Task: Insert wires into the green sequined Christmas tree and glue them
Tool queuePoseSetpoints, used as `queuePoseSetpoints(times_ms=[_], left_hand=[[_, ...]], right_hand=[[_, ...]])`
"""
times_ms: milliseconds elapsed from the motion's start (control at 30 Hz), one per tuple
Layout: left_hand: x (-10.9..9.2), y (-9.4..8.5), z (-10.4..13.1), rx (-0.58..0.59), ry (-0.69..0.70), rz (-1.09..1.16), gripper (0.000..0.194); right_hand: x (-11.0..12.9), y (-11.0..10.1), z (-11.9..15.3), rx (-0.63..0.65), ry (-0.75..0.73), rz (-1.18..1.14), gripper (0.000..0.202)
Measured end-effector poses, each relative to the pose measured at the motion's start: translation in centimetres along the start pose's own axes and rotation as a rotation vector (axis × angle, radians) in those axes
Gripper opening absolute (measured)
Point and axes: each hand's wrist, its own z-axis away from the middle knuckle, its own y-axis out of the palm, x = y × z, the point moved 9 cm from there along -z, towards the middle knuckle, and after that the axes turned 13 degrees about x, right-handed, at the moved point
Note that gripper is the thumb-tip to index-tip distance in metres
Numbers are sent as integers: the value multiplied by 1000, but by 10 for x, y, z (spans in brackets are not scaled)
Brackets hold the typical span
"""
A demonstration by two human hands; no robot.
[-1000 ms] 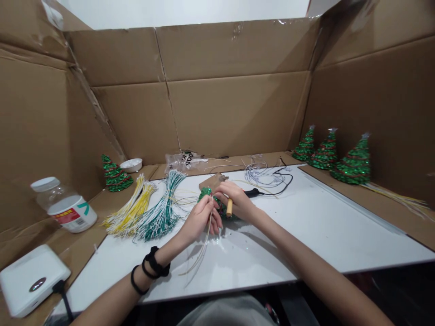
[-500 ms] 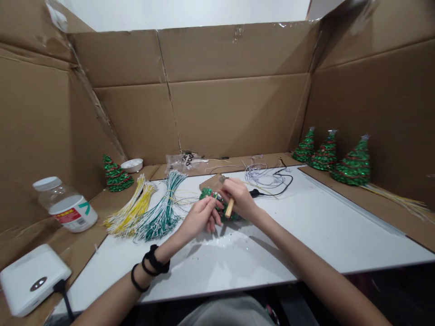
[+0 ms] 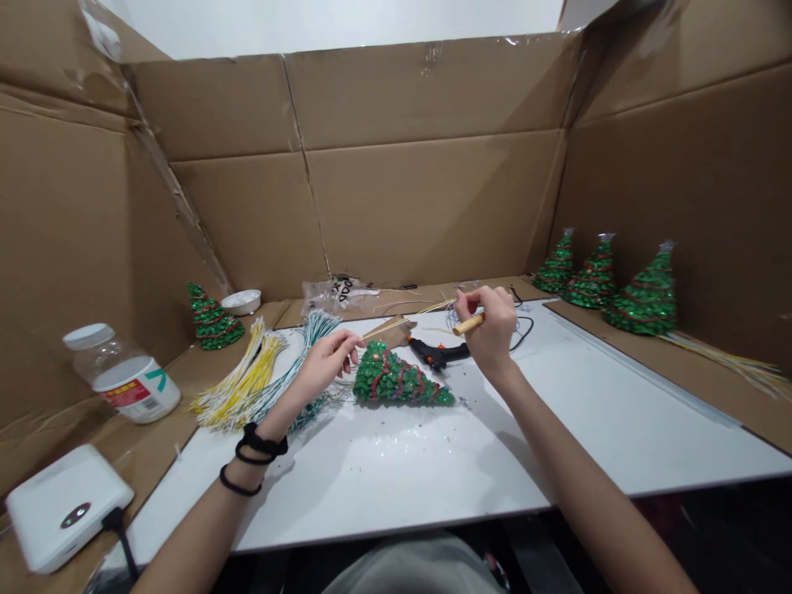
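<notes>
Between my two hands a thin yellowish wire (image 3: 426, 310) is stretched above the white board. My left hand (image 3: 331, 359) pinches its left end, and my right hand (image 3: 488, 322) pinches the other end near the fingertips. The same right hand also holds a short wooden-handled tool (image 3: 469, 324) against the palm; its far end is hidden. Below the wire, a green glittery tree (image 3: 402, 379) with red trim lies on its side, tip to the right. A black glue gun (image 3: 438, 353) rests just behind the tree, beside a brown cardboard piece (image 3: 396, 332).
Bundles of yellow wires (image 3: 238, 379) and green wires (image 3: 297, 371) lie left. Small trees stand at left (image 3: 214, 318) and right (image 3: 643, 293). A plastic jar (image 3: 133, 388), white box (image 3: 68, 507) and white dish (image 3: 241, 302) are at left. Cardboard walls (image 3: 433, 206) surround the board.
My hands have moved apart, left hand leftward and right hand rightward and up, with the wire now spanning between them. The tree and glue gun are uncovered.
</notes>
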Motion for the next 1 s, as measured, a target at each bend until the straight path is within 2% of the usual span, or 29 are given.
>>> queuePoseSetpoints(times_ms=[200,333,433,500,567,667,733,833,900,1000], left_hand=[[2,-10,1,-107,33,97,30],[7,-23,5,-280,47,270,36],[9,-31,7,-335,48,284,39],[6,-34,8,-346,58,190,37],[-4,-34,11,-364,88,37,32],[-20,-27,17,-370,115,-217,25],[-26,-18,19,-350,98,-348,23],[-31,-7,20,-303,91,-471,23],[-34,0,21,-275,115,-533,24],[-40,10,22,-231,166,-601,24]], right_hand=[[-3,0,1,-22,33,-7,30],[11,3,6,-21,-37,-20,29],[19,7,9,14,-87,-28,28],[18,8,10,26,-92,-82,22],[14,2,12,-26,-110,-187,13],[19,-14,20,-156,-203,-258,30],[32,-18,25,-172,-263,-188,30],[59,-6,25,-33,-347,-156,11],[75,16,24,191,-371,-254,12],[88,56,30,566,-320,-417,14]])
